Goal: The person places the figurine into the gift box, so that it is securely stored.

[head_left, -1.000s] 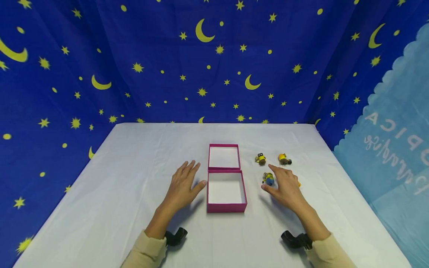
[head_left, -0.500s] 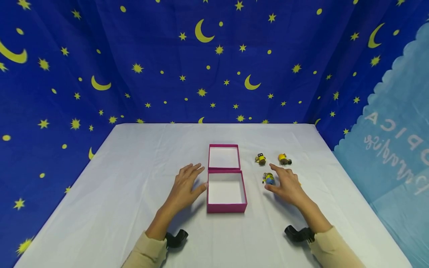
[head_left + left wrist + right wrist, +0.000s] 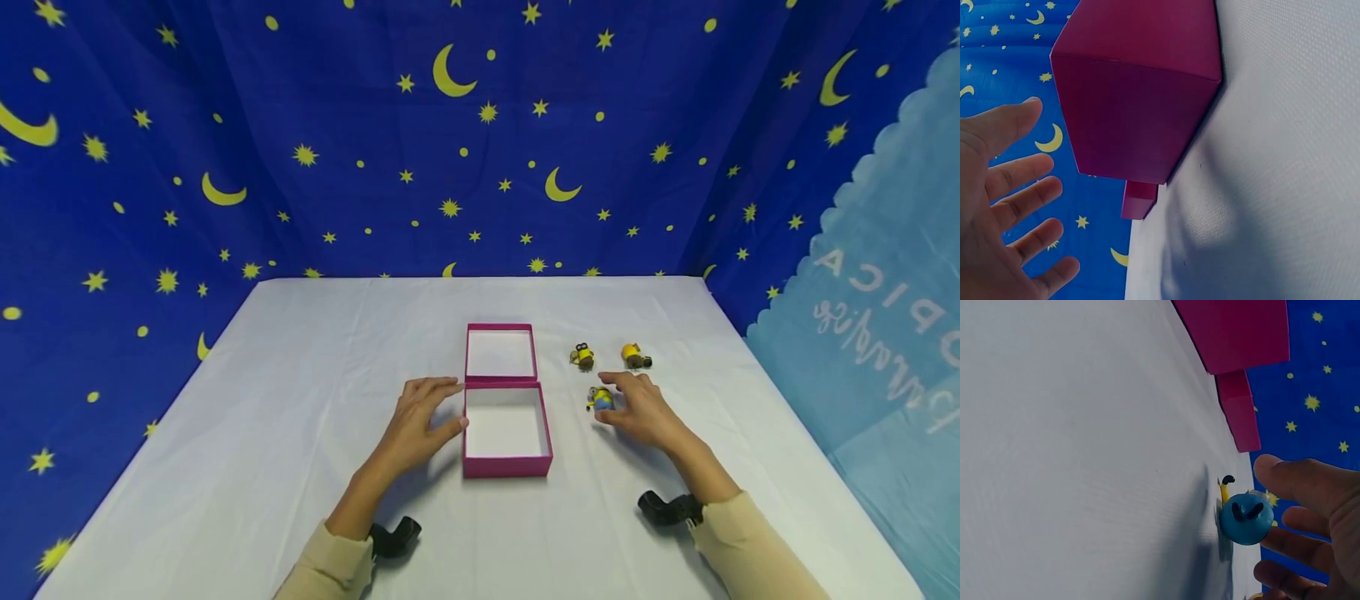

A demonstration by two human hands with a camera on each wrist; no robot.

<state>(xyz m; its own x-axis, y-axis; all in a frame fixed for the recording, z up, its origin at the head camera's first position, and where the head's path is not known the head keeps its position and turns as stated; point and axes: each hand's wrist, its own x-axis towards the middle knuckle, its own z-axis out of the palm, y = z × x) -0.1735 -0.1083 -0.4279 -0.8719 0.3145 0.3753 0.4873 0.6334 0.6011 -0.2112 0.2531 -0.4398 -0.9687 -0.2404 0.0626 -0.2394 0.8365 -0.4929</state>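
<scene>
A magenta box (image 3: 507, 467) with a white inside stands on the white table in the head view, its shallower lid (image 3: 536, 354) lying inside-up behind it. My left hand (image 3: 416, 427) hovers at the box's left side, fingers loosely extended. In the left wrist view a gap shows between that hand (image 3: 997, 200) and the box wall (image 3: 1135, 119). To the right of the box lies a small yellow-and-blue Minion figure (image 3: 602, 399). My right hand (image 3: 643, 410) reaches beside it, thumb and fingers spread around the figure (image 3: 1246, 520) without a visible grip.
Two more Minion figures, one with dark goggles (image 3: 583, 357) and one (image 3: 634, 357) to its right, lie behind my right hand. A blue star-and-moon cloth (image 3: 480, 167) hangs behind the table (image 3: 337, 333). A light-blue cloth (image 3: 885, 350) hangs at the right.
My right hand has shifted slightly right, its fingers lowering beside the nearest figure. The left hand's fingers have come lower and closer to the box. The box and figures stay put.
</scene>
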